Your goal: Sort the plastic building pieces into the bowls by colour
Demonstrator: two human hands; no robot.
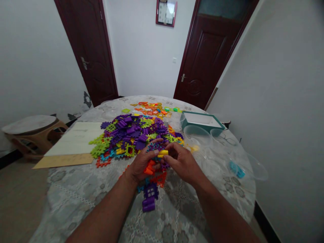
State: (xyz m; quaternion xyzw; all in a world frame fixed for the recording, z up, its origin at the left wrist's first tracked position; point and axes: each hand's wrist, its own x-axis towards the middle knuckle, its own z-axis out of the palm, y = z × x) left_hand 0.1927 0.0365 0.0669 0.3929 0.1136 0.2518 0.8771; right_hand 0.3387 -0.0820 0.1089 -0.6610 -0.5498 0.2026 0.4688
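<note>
Yellow ribbed plastic connector (pixel 163 152) is located between the two hands, above the near-centre of the cloth-covered surface (pixel 174 216). Left hand (pixel 141 163) grasps a toothed tile assembly (pixel 155 147), thumb extended along the near end of the connector; an orange connector (pixel 150 167) shows below that thumb. Right hand (pixel 183 160) pinches the outer end of the yellow connector between thumb and fingers. Whether its teeth are fully seated cannot be told, as the fingers cover the joint.

Below the hands, a purple square tile (pixel 151 191) and a purple ribbed connector (pixel 148 204) lie adjoining. Beyond, a mixed pile of toothed pieces (pixel 129 130) occupies the middle of the surface, with a teal-edged box (pixel 217 125) to its right.

Assessment: the step in hand appears to be working the yellow connector against the assembly. Good practice calls for the left hand to support the tile close behind the joint, the teeth to be aligned before force is applied, and pressure to be straight and even. Twisting could loosen neighbouring joints; squeezing the orange connector could dislodge it.
</note>
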